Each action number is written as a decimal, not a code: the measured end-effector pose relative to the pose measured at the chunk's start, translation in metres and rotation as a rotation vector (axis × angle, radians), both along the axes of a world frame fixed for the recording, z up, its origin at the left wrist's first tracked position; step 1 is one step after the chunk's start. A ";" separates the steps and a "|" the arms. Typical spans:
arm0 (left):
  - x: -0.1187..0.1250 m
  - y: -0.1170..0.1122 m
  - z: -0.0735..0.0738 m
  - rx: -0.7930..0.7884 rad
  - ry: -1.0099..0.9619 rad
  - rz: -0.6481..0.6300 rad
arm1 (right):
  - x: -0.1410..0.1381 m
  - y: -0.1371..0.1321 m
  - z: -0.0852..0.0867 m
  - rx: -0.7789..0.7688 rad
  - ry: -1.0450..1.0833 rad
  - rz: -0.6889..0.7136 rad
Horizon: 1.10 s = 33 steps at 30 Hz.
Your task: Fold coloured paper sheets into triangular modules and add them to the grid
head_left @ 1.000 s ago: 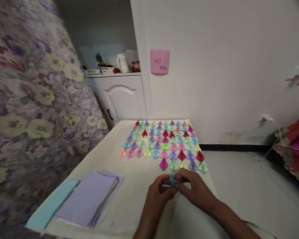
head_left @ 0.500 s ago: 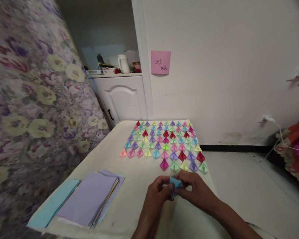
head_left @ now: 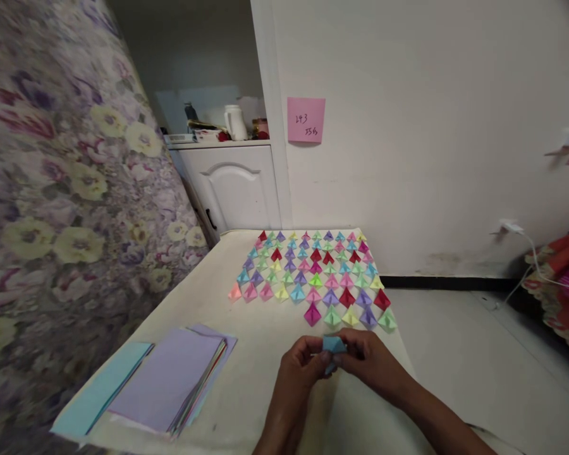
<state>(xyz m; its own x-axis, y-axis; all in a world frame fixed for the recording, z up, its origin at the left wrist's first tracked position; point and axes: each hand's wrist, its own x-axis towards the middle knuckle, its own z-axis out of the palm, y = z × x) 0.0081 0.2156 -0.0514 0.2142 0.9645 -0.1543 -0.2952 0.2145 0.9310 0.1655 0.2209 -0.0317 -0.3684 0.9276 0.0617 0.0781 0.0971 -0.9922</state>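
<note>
A small piece of folded blue paper is pinched between both hands, low over the near part of the table. My left hand grips its left side, with the thumb across the lower part. From the right, my right hand holds it between thumb and fingers. The paper's lower part is partly covered by the thumbs. Just beyond the hands, rows of small folded paper pieces in many colours stand on the table, the closest ones pink, green, yellow and purple.
A stack of purple and other coloured paper sheets lies at the table's left, beside light-blue strips. The cream-covered table meets the wall. A floral curtain hangs at left, and a pink note is on the wall.
The blue paper has been turned slightly in my fingers, its lower tip now more covered. My right thumb has shifted a little closer to my left thumb.
</note>
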 end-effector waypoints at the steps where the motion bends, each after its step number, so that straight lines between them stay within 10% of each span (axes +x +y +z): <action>1: 0.000 0.001 -0.002 -0.010 -0.012 0.002 | 0.000 0.000 0.000 0.011 -0.014 -0.004; 10: 0.001 0.002 -0.005 0.027 0.173 0.046 | 0.000 -0.002 0.006 -0.134 -0.005 0.008; 19: 0.011 -0.010 0.010 0.187 0.464 0.145 | -0.009 0.002 -0.005 0.096 -0.270 -0.276; 33: 0.011 -0.013 0.010 0.241 0.499 0.146 | -0.008 0.000 0.004 0.141 -0.272 -0.269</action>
<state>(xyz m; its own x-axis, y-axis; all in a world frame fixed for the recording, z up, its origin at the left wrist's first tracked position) 0.0187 0.2030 -0.0416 0.0341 0.9991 0.0251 0.1817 -0.0309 0.9829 0.1572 0.2209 -0.0277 -0.1338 0.9826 0.1287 0.3774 0.1706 -0.9102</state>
